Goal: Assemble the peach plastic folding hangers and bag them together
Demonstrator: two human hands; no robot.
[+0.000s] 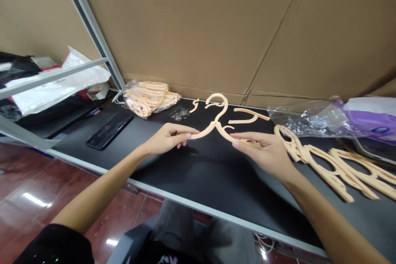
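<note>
A cream-coloured clothes hanger (218, 120) is held up above the black tabletop, its hook pointing away from me. My left hand (169, 137) pinches the end of its left arm between thumb and fingers. On the other side, my right hand (262, 148) grips its right arm, the fingers hiding that end. Behind the hanger lie loose cream pieces: a small curved one (194, 105) and a forked one (251, 116). Several folded hangers (332, 167) rest on the table to the right of my right hand.
At the back left sits a clear bag of cream hanger parts (148, 98), with a black phone (109, 131) nearer me. Crumpled clear plastic (309, 119) and a purple package (374, 119) lie back right. A cardboard wall (198, 29) rises behind the table; a metal post (93, 24) stands left.
</note>
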